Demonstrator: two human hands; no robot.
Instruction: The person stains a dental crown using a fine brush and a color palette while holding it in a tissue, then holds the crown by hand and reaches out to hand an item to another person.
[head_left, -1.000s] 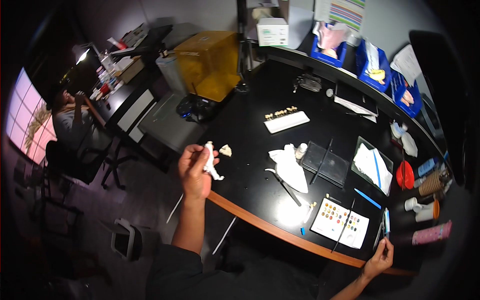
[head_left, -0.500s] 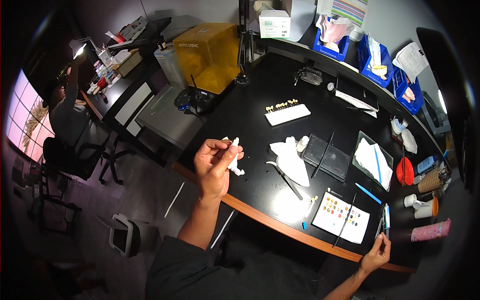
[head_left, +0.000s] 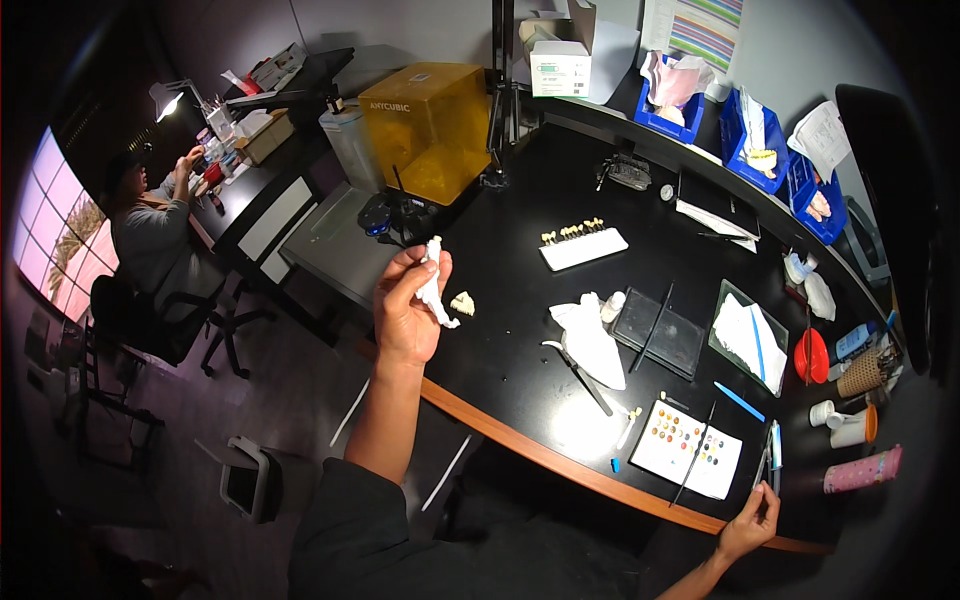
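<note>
My left hand (head_left: 405, 310) is raised over the table's left part, fingers closed round a crumpled white tissue (head_left: 432, 295). A small cream tip pokes out of the tissue's top; its kind is too small to tell. Beside that hand a cream dental model piece (head_left: 462, 302) lies on the black table. At the table's front right, my right hand (head_left: 748, 522) pinches slim dark tweezers (head_left: 763, 468). Left of it are a white palette of colour wells (head_left: 690, 450), a thin brush (head_left: 693, 455) lying across it, and a blue cap (head_left: 615, 465).
A white holder with tooth samples (head_left: 583, 248) stands mid-table. Nearer lie a white cloth (head_left: 590, 345), a curved-tip tool (head_left: 580, 380) and a dark slab (head_left: 657, 335). A glass plate (head_left: 748, 335), red bowl (head_left: 811, 356) and cups line the right. Another person (head_left: 160, 230) sits far left.
My left hand has moved slightly left and up with the tissue, uncovering the dental model piece. My right hand has barely moved. The other person's raised arm has come down from the lamp.
</note>
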